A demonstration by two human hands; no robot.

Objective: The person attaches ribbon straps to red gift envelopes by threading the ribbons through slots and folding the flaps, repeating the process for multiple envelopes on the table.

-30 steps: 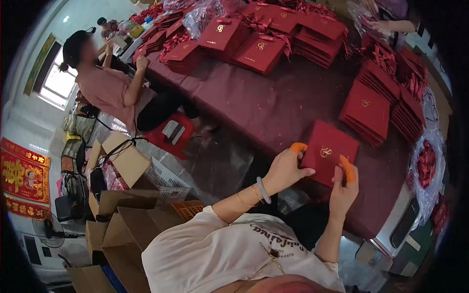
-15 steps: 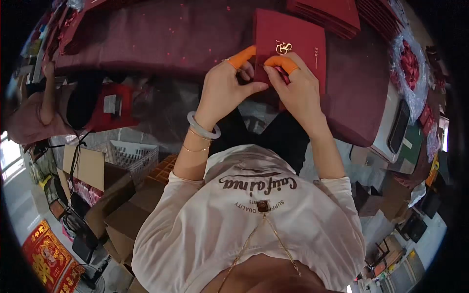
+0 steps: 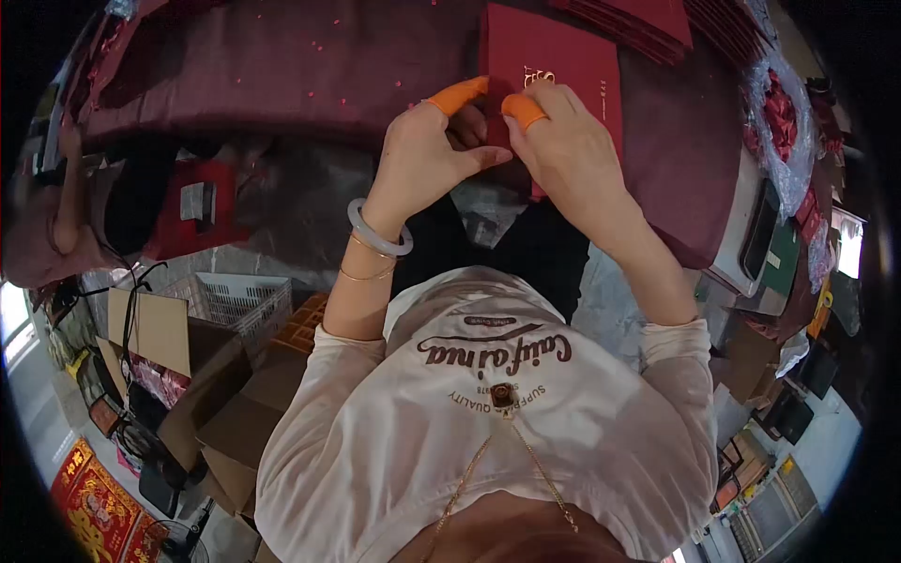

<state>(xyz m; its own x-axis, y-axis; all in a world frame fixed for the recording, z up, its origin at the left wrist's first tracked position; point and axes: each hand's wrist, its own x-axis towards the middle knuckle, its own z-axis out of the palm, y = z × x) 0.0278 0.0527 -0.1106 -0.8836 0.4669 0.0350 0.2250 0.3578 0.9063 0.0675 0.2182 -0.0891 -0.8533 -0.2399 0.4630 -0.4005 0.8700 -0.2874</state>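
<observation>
A red bag with gold lettering lies at the near edge of the table, printed side up. My left hand, with an orange cover on a finger, is at the bag's left edge; its fingers curl around that edge and the thumb points toward the bag. My right hand, also with an orange finger cover, rests over the lower part of the bag with its fingers pinched together. Whatever lies between those fingertips is hidden. Part of the gold print is covered by my right hand.
The dark red tablecloth carries small red specks. Stacked red bags lie behind. At right are a plastic bag with red ribbon and a dark phone-like object. Cardboard boxes, a white basket and a seated co-worker are left.
The view has tilted down toward my lap. The bag now lies flatter at the table edge, and my right hand has moved from its side onto its lower part, fingers closing.
</observation>
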